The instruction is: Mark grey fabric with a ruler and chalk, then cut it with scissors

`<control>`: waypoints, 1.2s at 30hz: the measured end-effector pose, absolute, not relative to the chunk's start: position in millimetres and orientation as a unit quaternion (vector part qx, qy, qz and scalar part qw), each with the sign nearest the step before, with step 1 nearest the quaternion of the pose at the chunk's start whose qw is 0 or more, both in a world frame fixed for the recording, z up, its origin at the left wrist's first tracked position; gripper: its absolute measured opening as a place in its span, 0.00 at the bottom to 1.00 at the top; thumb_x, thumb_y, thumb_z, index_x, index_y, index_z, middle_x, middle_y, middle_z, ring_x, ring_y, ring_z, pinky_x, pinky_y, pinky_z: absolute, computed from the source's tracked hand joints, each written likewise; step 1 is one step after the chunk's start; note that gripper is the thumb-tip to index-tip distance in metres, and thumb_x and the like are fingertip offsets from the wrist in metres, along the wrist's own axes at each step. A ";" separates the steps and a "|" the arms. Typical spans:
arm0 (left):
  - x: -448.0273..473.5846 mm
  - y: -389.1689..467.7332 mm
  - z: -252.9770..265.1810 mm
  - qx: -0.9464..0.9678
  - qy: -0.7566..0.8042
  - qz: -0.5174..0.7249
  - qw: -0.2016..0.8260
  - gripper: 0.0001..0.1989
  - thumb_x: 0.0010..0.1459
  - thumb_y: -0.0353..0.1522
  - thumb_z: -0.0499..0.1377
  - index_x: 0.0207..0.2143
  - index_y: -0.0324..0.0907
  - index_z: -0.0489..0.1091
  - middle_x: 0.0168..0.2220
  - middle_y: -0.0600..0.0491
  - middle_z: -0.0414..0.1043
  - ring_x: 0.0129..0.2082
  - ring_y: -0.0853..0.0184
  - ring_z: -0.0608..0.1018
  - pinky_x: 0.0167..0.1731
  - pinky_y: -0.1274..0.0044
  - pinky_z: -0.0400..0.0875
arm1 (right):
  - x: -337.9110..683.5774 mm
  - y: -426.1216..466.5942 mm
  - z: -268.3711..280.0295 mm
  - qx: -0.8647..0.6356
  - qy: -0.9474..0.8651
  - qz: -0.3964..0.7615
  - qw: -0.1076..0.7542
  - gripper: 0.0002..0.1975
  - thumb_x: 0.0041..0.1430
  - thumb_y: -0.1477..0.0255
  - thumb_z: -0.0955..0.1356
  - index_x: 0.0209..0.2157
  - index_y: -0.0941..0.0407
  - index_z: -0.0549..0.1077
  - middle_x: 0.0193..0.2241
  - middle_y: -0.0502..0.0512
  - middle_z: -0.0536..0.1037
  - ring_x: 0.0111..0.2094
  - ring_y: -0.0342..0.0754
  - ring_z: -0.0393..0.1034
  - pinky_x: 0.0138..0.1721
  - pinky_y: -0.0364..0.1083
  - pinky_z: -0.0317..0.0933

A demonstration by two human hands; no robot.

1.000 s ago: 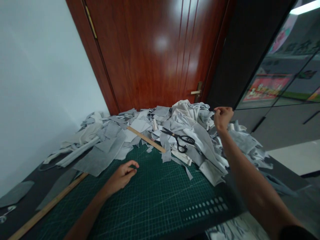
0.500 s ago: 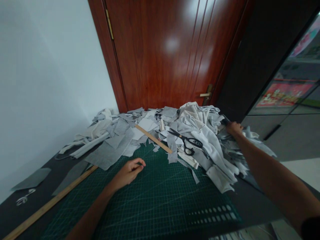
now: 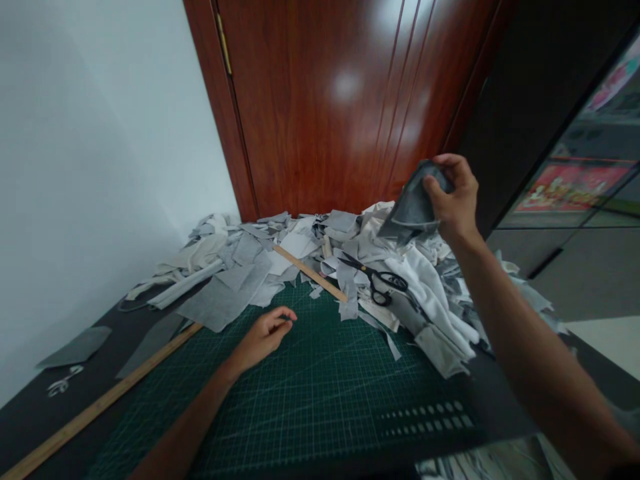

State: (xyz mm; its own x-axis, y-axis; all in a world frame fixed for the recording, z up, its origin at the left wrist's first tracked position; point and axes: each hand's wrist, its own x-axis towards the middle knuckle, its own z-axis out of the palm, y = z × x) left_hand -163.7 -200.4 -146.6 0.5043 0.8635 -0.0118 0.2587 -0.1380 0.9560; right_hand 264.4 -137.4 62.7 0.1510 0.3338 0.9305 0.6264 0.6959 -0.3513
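My right hand is raised above the right side of the scrap pile, thumb and fingers closed on a dark grey piece of fabric that hangs to the left and looks folded or layered. Low over the green cutting mat is my left hand, its fingers loosely curled and the thumb a little apart, with nothing visible in it. Black-handled scissors lie on the fabric scraps, blades pointing up and left. Beside them a short wooden strip rests partly on the scraps.
A long wooden ruler runs along the mat's left side. Loose white string and a grey cloth piece lie on the dark table at left. Behind the pile stands a red-brown door, with a white wall on the left.
My right hand has come up and slightly left from the right end of the pile, bringing the dark grey fabric with it. My left hand has barely moved.
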 end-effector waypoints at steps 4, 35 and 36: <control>-162.1 -199.8 -151.0 0.669 0.345 0.357 0.553 0.27 0.65 0.50 0.59 0.58 0.46 0.59 0.34 0.58 0.65 0.23 0.72 0.70 0.15 0.83 0.62 | 210.4 -139.0 44.1 -0.328 -0.677 0.127 0.646 0.20 0.60 0.60 0.75 0.51 0.50 0.73 0.44 0.52 0.80 0.44 0.49 0.77 0.42 0.48 0.73; -157.5 -183.0 -138.2 0.730 0.475 0.487 0.071 0.06 0.62 0.33 0.58 0.38 0.43 0.74 0.46 0.47 0.76 0.52 0.54 0.75 0.59 0.61 0.65 | 139.6 -132.0 -66.4 -0.429 -0.867 0.229 0.106 0.04 0.54 0.77 0.70 0.28 0.54 0.77 0.28 0.50 0.79 0.30 0.46 0.70 0.35 0.44 0.61; -158.0 -186.1 -131.8 0.717 0.468 0.511 0.075 0.06 0.63 0.34 0.57 0.38 0.43 0.72 0.47 0.47 0.76 0.53 0.55 0.76 0.59 0.63 0.66 | 141.6 -134.4 -58.1 -0.411 -0.873 0.221 0.145 0.04 0.55 0.77 0.69 0.29 0.55 0.75 0.28 0.50 0.78 0.31 0.47 0.70 0.37 0.45 0.62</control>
